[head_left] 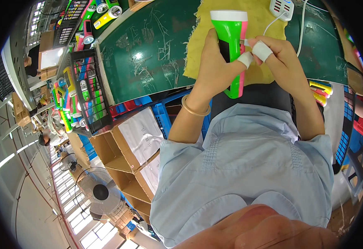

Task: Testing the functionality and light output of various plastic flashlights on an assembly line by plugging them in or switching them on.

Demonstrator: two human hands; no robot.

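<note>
A flashlight (pixel 230 31) with a bright green body, pink side, black panel and white head stands out over the table's near edge, its head pointing away from me. My left hand (pixel 216 70) is wrapped round its body from the left. On the right, my right hand (pixel 282 60) pinches the small plug (pixel 245 42) of a white cable (pixel 271 23) against the flashlight's pink side. Whether the plug sits inside a socket, I cannot tell. White tape covers my left thumb and a right finger. The cable leads up to a white multi-port charger (pixel 282 6).
A yellow cloth (pixel 196 50) lies on the green tabletop (pixel 127 74). Black crates (pixel 100 120) of colourful flashlights stand at the left, with more flashlights (pixel 108 17) at the far left and right (pixel 321 88). Cardboard compartments (pixel 111 151) and a fan (pixel 101 192) are at lower left.
</note>
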